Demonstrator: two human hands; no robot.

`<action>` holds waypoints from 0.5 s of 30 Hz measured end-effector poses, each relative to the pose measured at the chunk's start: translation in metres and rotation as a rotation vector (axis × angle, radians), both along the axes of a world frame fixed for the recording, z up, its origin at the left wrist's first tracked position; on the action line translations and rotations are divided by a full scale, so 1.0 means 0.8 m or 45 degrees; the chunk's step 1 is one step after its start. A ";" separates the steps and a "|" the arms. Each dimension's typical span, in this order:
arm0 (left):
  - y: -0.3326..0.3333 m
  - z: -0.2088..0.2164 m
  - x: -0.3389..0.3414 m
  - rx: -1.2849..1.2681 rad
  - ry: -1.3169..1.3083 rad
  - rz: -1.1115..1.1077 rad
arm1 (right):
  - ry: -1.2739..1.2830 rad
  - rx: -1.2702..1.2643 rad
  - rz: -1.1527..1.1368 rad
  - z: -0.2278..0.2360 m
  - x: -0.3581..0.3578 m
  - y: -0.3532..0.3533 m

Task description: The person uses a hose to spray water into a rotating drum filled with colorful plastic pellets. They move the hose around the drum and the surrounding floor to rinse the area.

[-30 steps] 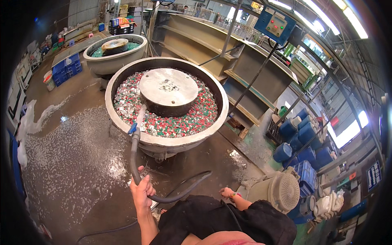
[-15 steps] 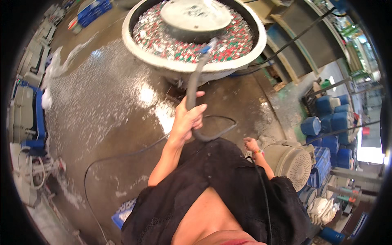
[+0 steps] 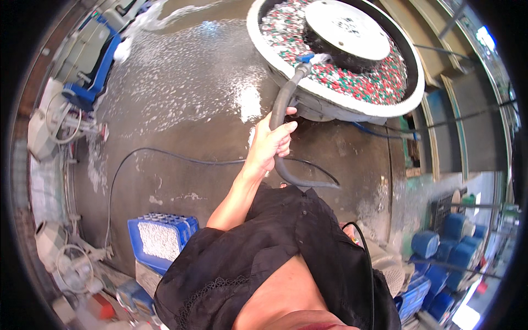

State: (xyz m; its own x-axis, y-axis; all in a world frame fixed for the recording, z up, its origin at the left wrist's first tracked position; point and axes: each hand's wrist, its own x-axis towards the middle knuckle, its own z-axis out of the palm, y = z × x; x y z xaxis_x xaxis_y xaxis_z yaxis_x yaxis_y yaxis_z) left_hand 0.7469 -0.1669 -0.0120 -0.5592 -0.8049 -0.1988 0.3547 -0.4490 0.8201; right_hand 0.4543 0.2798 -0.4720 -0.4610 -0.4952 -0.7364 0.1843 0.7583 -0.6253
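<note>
My left hand (image 3: 269, 144) is closed around a thick grey hose (image 3: 283, 102), its bend hanging below my fist. At the hose's far end a small blue-handled valve (image 3: 305, 58) lies over the near rim of a big round tub (image 3: 300, 82), and water sprays from it into the tub. Small red, green and white pieces (image 3: 352, 82) fill the ring around the tub's raised white centre disc (image 3: 347, 27). My right hand (image 3: 350, 231) is low beside my dark shirt, mostly hidden, so its fingers cannot be made out.
A thin black cable (image 3: 181, 158) crosses the wet, foamy floor (image 3: 181, 93). Behind my left arm stands a blue crate (image 3: 159, 236) with white pieces. Blue drums (image 3: 426, 243) stand at the right, near wooden frames (image 3: 465, 121). Machines with handwheels (image 3: 76, 268) line the left side.
The view has turned left, so the tub sits further right and the blue crate shows more fully. My left hand still grips the hose. My right hand has become mostly hidden.
</note>
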 end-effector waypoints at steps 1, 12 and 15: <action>0.002 0.004 0.006 -0.022 -0.008 0.070 | -0.118 0.070 -0.112 0.025 0.001 -0.037; 0.016 0.004 0.023 0.047 0.052 0.221 | -0.035 0.045 0.093 0.128 0.021 -0.204; 0.004 0.018 0.024 -0.034 0.043 0.259 | -0.009 0.029 0.081 0.129 0.023 -0.193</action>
State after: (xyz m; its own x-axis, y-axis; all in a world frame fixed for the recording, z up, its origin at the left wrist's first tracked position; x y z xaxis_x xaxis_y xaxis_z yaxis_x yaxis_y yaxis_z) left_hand 0.7658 -0.1637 0.0025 -0.3905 -0.9066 -0.1597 0.4633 -0.3435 0.8169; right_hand 0.4729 0.1252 -0.3685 -0.4236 -0.5062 -0.7512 0.1396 0.7829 -0.6063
